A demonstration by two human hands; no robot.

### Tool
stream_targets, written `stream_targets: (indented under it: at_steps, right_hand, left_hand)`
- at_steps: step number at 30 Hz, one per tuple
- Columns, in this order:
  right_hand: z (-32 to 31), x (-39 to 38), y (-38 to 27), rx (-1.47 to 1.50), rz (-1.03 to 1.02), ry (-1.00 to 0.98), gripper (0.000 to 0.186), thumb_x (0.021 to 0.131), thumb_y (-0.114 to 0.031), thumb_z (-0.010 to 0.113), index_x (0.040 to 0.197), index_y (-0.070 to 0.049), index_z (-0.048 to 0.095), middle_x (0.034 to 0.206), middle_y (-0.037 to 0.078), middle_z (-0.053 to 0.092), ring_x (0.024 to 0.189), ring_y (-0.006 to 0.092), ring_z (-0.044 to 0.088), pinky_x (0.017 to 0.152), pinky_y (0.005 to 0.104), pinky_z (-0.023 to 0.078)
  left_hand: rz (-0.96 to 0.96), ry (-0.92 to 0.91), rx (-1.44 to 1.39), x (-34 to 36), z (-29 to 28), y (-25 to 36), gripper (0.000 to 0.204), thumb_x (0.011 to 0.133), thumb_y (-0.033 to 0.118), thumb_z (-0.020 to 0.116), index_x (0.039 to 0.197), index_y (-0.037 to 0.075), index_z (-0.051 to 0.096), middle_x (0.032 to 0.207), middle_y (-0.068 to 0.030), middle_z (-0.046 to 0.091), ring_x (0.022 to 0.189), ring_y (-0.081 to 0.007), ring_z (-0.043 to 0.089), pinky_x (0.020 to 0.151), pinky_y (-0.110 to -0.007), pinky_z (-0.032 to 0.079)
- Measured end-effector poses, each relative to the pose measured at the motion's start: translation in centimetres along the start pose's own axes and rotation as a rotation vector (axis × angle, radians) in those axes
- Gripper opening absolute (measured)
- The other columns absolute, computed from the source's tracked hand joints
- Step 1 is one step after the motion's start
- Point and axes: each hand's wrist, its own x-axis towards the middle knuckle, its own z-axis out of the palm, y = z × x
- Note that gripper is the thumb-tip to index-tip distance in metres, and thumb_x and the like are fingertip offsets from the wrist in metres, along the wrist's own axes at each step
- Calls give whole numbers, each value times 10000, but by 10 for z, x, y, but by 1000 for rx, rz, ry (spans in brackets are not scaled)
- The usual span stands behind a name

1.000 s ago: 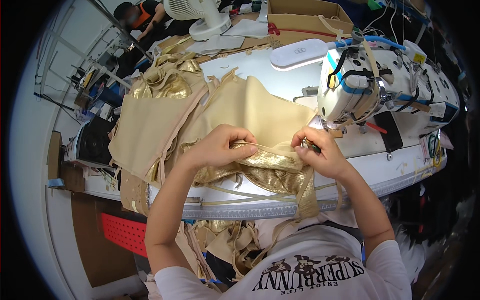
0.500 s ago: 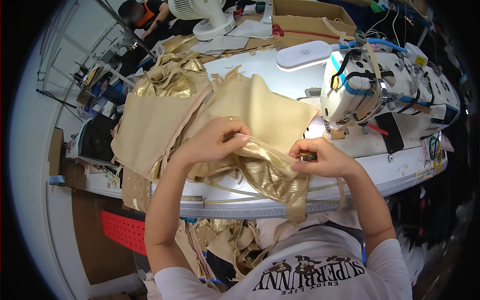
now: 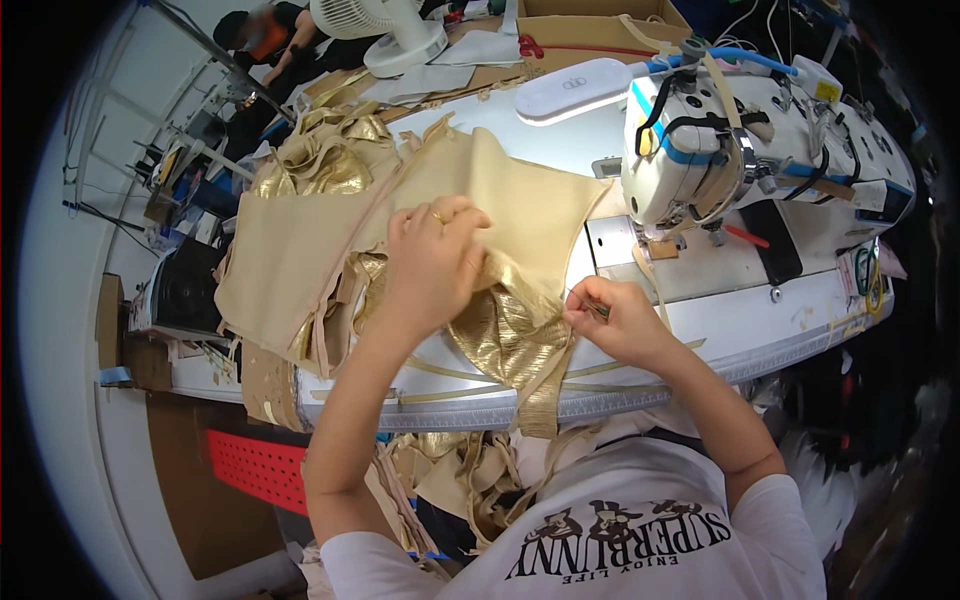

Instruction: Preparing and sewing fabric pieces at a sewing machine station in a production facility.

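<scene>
A garment piece of shiny gold fabric (image 3: 500, 335) with a beige edge lies at the front of the table. My right hand (image 3: 618, 322) pinches its right edge between thumb and forefinger. Tucked in that hand's curled fingers is a small metallic tool (image 3: 598, 309), mostly hidden. My left hand (image 3: 432, 270) is over the left part of the piece, its back toward me and its fingers loosely bent and apart; nothing shows in them. A beige fabric panel (image 3: 510, 200) spreads behind both hands, and another beige panel (image 3: 290, 260) lies to the left.
A white sewing machine (image 3: 690, 150) with a lit lamp (image 3: 575, 92) stands at the right. Crumpled gold and beige pieces (image 3: 335, 160) heap at the back left. Farther off are a white fan (image 3: 400, 45), a cardboard box (image 3: 590, 15) and another person (image 3: 265, 40). A ruler strip (image 3: 600, 408) edges the table.
My left hand has let go of the gold piece's edge and risen, fingers bent over it. My right hand, still pinching, has shifted slightly left with the fabric. The whole view has shifted a little.
</scene>
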Motion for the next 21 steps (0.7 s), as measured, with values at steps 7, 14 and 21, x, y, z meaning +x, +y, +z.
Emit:
stream_targets:
  at_steps: [7,14,21]
  right_hand:
    - [-12,0,8,270,150,-60,145,889,-96,652,953,-16,550,792,9,571,715,87,535,664,252,470]
    - [-11,-5,7,404,138,-77,200,883,-96,680,998,-47,524,860,3,558,728,68,513,645,218,443]
    - [-10,-3,10,475,144,52,240,866,-92,690,1024,-26,522,936,48,605,780,92,576,708,248,488]
  left_hand:
    - [199,-33,-125,-35,27,50,212,769,185,748,949,153,640,989,24,629,905,-163,568,807,-349,361]
    - [50,59,-275,-45,46,43,179,773,132,753,918,123,651,937,19,656,856,-179,576,785,-336,362]
    - [-118,109,-257,-57,57,79,180,757,193,777,895,119,688,898,5,597,832,-212,544,760,-357,356]
